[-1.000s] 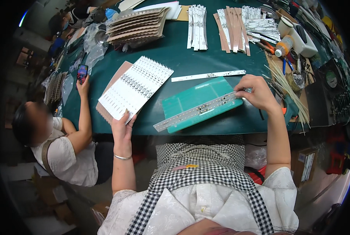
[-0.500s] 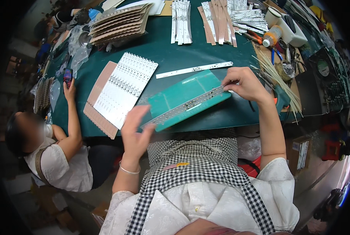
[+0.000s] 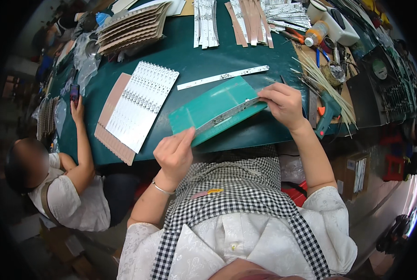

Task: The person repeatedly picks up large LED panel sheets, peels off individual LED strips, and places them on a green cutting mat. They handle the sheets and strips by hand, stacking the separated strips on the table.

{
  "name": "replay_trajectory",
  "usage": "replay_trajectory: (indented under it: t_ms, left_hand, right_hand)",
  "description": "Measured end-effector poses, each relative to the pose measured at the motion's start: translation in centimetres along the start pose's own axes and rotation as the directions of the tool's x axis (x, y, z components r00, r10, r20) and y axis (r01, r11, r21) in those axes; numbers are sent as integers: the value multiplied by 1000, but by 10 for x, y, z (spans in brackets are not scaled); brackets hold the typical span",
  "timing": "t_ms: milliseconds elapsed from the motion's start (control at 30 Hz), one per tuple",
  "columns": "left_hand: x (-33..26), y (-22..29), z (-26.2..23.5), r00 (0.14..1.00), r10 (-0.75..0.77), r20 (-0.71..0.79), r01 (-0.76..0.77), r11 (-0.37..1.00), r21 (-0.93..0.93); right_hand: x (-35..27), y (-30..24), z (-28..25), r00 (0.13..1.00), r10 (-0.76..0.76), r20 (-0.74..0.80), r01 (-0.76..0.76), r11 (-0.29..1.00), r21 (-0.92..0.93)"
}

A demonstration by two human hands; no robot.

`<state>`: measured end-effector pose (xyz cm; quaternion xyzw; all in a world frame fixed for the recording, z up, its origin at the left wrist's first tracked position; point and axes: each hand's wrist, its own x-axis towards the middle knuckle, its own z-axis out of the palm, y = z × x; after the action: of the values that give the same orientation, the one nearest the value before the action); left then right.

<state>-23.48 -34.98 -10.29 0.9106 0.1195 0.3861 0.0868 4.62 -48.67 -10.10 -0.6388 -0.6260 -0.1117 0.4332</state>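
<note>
A narrow circuit board strip (image 3: 224, 115) is held at both ends, tilted on edge over a green rectangular board (image 3: 206, 102). My left hand (image 3: 175, 154) pinches its near left end between thumb and fingers. The far right end is in the pinch of my right hand (image 3: 283, 105). Beyond the green board lies a single white circuit board strip (image 3: 223, 77). Left of it, a white sheet of joined strips (image 3: 145, 102) rests partly over a brown sheet with scalloped edges (image 3: 108, 112).
Stacked brown sheets (image 3: 133, 28) and bundled strips (image 3: 206, 23) lie at the back. At right are a teal glue gun (image 3: 329, 112), pale thin sticks (image 3: 327, 84), an orange bottle (image 3: 316, 33) and tools. A person at left holds a phone (image 3: 74, 93).
My left hand, open and blurred beside the strip before, has closed on its left end. The strip has tipped from lying nearly flat onto its edge. The whole view has shifted slightly.
</note>
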Motion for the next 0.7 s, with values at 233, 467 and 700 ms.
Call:
replay_trajectory:
  t_ms: [233,467,700]
  left_hand:
    - [-3,0,-3,1000,18,26,-19,999,44]
    - [-5,-2,-4,999,7,33,-8,999,35]
    - [2,2,-6,996,-55,67,52,998,42]
  right_hand:
    - [-6,-2,6,991,-91,-94,82,992,-95]
    - [26,-33,-7,988,-119,100,132,981,-143]
    - [25,-48,40,942,-181,282,183,983,22]
